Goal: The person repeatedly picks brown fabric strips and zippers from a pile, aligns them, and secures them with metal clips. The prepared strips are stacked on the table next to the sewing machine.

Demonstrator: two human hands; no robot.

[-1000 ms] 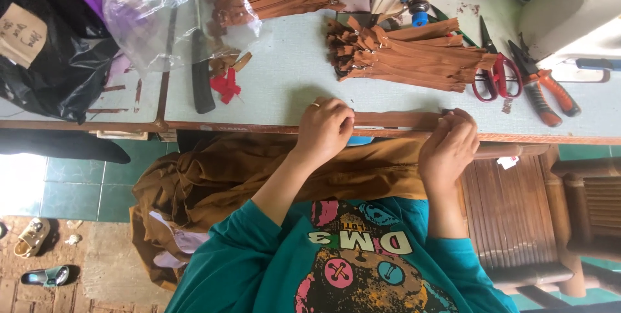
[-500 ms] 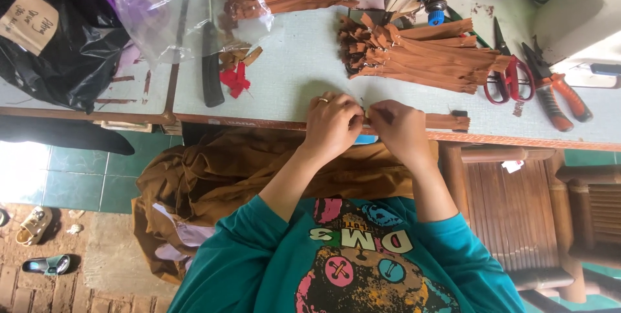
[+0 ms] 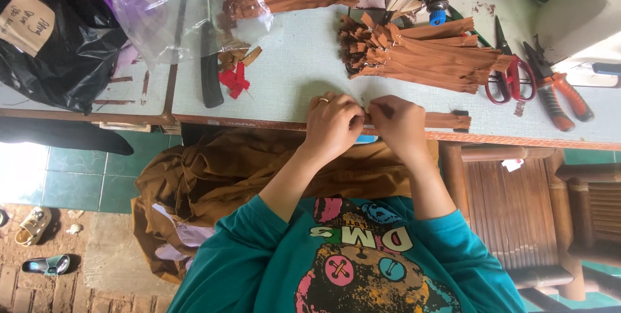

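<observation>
- Your left hand point(image 3: 333, 122) and right hand point(image 3: 400, 124) meet, both grips pinched on a brown zipper point(image 3: 446, 119) at the worktop point(image 3: 291, 73) edge.
- Zipper pile point(image 3: 420, 54) lies beyond.

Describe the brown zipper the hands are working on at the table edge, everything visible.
The brown zipper is a flat strip of what looks like fabric tape, lying lengthwise along the near edge of the pale table. Its far end carries a small dark piece, and that end lies free on the table. The near end disappears under the right hand, which meets the left hand over it; both pinch it there. Teeth and slider cannot be made out. It lies apart from the zipper pile behind.
</observation>
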